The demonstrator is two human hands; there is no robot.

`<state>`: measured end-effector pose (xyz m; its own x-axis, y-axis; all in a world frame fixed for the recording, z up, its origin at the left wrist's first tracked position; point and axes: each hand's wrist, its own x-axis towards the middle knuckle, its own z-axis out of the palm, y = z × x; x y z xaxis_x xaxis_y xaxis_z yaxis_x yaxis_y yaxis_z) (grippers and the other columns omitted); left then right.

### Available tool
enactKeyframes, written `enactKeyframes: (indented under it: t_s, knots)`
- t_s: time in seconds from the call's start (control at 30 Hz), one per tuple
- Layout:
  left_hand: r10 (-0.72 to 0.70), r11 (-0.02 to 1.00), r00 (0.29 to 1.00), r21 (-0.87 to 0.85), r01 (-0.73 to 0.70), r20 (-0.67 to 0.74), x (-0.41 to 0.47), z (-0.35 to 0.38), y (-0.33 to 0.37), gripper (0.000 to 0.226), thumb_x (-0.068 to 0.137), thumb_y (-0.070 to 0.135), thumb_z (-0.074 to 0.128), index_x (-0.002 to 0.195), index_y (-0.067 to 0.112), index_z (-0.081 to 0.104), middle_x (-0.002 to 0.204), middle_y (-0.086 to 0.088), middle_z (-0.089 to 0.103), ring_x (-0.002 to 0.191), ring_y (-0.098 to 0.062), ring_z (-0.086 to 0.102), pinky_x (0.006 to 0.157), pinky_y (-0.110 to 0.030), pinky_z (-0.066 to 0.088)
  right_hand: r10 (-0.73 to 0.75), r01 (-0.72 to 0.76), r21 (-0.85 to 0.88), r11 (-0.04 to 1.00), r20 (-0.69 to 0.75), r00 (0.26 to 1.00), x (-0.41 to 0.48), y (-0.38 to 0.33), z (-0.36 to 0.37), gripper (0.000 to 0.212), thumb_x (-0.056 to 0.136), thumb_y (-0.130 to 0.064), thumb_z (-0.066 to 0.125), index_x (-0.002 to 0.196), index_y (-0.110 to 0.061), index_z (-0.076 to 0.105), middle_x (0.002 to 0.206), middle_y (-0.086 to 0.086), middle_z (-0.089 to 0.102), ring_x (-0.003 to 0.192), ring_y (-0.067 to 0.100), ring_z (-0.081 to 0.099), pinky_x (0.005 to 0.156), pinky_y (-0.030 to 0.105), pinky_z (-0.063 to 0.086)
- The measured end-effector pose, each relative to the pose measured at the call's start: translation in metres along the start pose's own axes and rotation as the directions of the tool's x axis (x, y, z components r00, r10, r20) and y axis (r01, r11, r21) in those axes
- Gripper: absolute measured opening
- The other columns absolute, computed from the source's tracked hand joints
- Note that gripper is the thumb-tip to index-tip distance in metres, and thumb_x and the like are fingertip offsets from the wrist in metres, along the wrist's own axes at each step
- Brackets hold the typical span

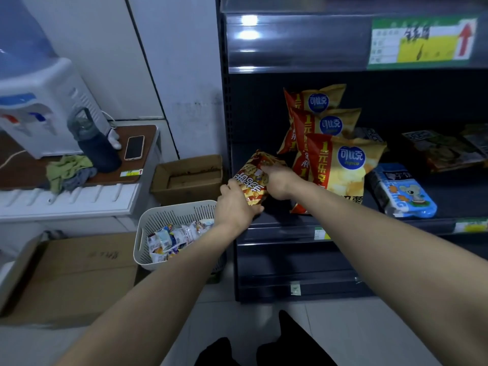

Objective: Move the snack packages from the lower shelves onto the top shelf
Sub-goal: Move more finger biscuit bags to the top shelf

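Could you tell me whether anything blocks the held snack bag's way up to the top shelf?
Nothing visible does: the left hand and right hand hold the snack bag at the lower shelf's front edge, chip bags beside it, not above.

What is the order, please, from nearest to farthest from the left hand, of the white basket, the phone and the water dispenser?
1. White basket, right beside the left hand, on its left.
2. Phone, on the table farther left.
3. Water dispenser, at the far left.
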<state>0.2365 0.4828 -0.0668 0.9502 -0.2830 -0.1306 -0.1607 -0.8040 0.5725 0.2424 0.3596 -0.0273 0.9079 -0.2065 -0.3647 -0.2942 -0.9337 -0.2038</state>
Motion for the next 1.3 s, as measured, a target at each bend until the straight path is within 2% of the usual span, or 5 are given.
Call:
enactKeyframes:
  t_s: [0.23,0.43,0.6,0.73,1.3]
  knots:
    - [-0.108,0.994,0.977,0.009,0.112,-0.184,0.011,-0.014,-0.018,0.05,0.083,0.008,0.062,0.123,0.003,0.033,0.128,-0.021,0.041,0.113,-0.041,0.048,0.09,-0.043,0.042,0.03,-0.058,-0.179,0.982,-0.158,0.987,0.012,-0.01,0.009,0.035,0.087,-0.012,0.048,0.122,-0.014,0.054,0.131,0.011,0.045,0.124,0.031,0.033,0.102,0.044,0.031]
    - [-0.448,0.831,0.89,-0.408,0.378,-0.087,0.014,-0.009,-0.013,0.053,0.084,0.027,0.067,0.12,0.002,0.037,0.126,-0.017,0.047,0.11,-0.035,0.053,0.084,-0.039,0.044,0.025,-0.022,0.042,0.999,-0.058,0.998,0.031,-0.003,0.006,0.062,0.09,-0.038,0.052,0.143,-0.015,0.027,0.148,0.01,0.032,0.136,0.032,0.025,0.109,0.047,0.029]
    - [-0.424,0.704,0.894,-0.569,0.426,0.145,0.011,-0.002,0.001,0.025,0.091,0.028,0.057,0.1,0.005,0.06,0.099,-0.011,0.064,0.089,-0.026,0.061,0.083,-0.035,0.052,0.008,-0.005,-0.028,1.0,0.084,0.996,0.031,-0.006,0.007,0.053,0.091,-0.051,0.047,0.125,-0.011,0.052,0.122,0.009,0.056,0.113,0.029,0.052,0.099,0.043,0.038]
    - [-0.454,0.62,0.875,-0.645,0.447,0.169,0.004,-0.007,0.003,0.014,0.088,0.018,0.062,0.095,0.006,0.061,0.104,-0.013,0.068,0.095,-0.027,0.065,0.089,-0.044,0.053,-0.055,0.048,0.179,0.983,0.03,0.998,0.023,-0.006,0.006,0.026,0.091,-0.024,0.054,0.102,-0.003,0.065,0.1,0.01,0.065,0.083,0.022,0.059,0.059,0.025,0.043]
    - [-0.222,0.77,0.974,-0.619,0.152,-0.036,-0.134,-0.074,0.018,0.019,0.087,0.003,0.06,0.104,0.005,0.069,0.104,-0.011,0.071,0.091,-0.024,0.067,0.085,-0.043,0.055,0.069,0.13,0.571,0.811,-0.314,0.947,-0.156,-0.009,0.007,0.017,0.084,-0.022,0.068,0.081,-0.005,0.069,0.092,0.008,0.07,0.084,0.022,0.064,0.07,0.031,0.051]
